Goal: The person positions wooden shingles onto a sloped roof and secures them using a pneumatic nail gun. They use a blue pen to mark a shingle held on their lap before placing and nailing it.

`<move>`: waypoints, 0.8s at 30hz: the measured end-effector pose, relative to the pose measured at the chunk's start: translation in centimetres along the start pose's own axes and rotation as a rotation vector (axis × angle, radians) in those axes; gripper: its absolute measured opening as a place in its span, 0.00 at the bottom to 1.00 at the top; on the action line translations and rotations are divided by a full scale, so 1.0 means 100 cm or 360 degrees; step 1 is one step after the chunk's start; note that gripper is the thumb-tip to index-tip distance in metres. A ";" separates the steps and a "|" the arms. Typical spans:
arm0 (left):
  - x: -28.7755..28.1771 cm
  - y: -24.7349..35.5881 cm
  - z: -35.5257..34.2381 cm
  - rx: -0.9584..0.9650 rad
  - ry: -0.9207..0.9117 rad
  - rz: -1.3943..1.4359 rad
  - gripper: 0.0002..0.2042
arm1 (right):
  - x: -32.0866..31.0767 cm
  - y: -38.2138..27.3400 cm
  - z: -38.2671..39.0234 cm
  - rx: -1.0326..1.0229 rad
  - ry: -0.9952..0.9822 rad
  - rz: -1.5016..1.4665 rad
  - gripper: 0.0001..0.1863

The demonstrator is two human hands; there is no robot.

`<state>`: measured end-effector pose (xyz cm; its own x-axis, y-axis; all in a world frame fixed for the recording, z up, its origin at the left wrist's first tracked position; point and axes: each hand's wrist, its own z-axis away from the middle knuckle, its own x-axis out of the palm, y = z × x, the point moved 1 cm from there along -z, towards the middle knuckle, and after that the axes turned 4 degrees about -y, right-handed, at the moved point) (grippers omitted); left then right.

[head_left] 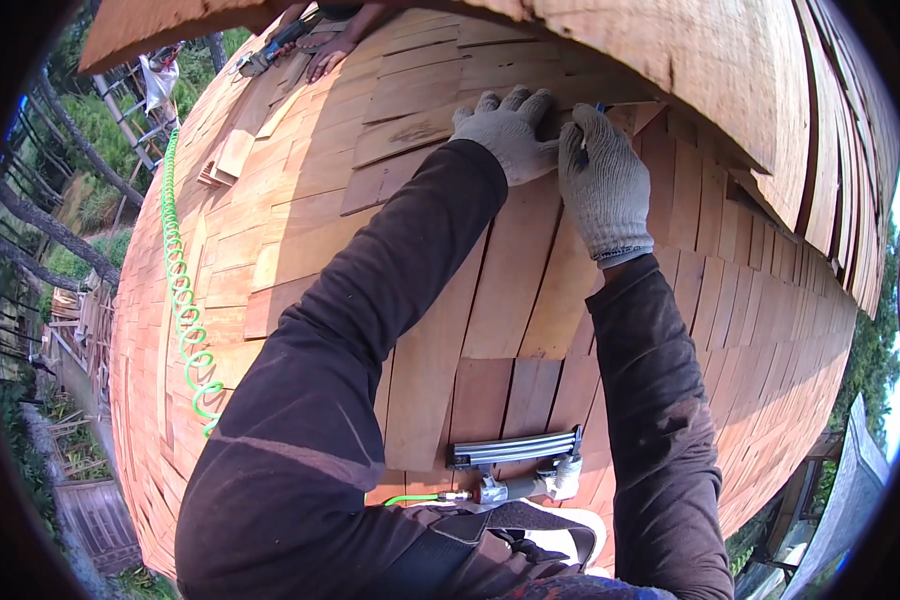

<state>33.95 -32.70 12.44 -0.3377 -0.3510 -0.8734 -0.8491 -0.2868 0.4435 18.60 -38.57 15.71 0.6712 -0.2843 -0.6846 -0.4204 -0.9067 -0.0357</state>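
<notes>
A blue pen (600, 106) over wood boards (510, 270).
The right grip (608, 190) pinches the pen; the left grip (505, 132), spread open, rests on the boards beside it. A nail gun (523, 488) lies below.

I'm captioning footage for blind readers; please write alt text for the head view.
A gloved left hand spreads over wooden shingles, while the gloved right hand grips a small blue object. Lower down lies a nail gun with a green hose; another person's hand shows at the upper left.
</notes>
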 end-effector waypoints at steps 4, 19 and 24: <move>0.015 -0.007 -0.010 0.0076 0.0078 -0.0037 0.40 | 0.000 0.002 0.002 0.0016 0.0044 -0.0011 0.09; 0.026 -0.015 -0.016 0.0161 0.0181 -0.0070 0.38 | 0.006 0.009 0.008 -0.0037 0.0166 -0.0008 0.09; 0.025 -0.020 -0.016 0.0264 0.0346 0.0009 0.31 | 0.004 0.000 0.006 0.0001 0.0079 -0.0015 0.11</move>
<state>35.42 -34.46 9.72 -0.2630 -0.5403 -0.7993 -0.9084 -0.1403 0.3938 18.51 -38.45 15.04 0.7047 -0.2907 -0.6472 -0.4142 -0.9092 -0.0426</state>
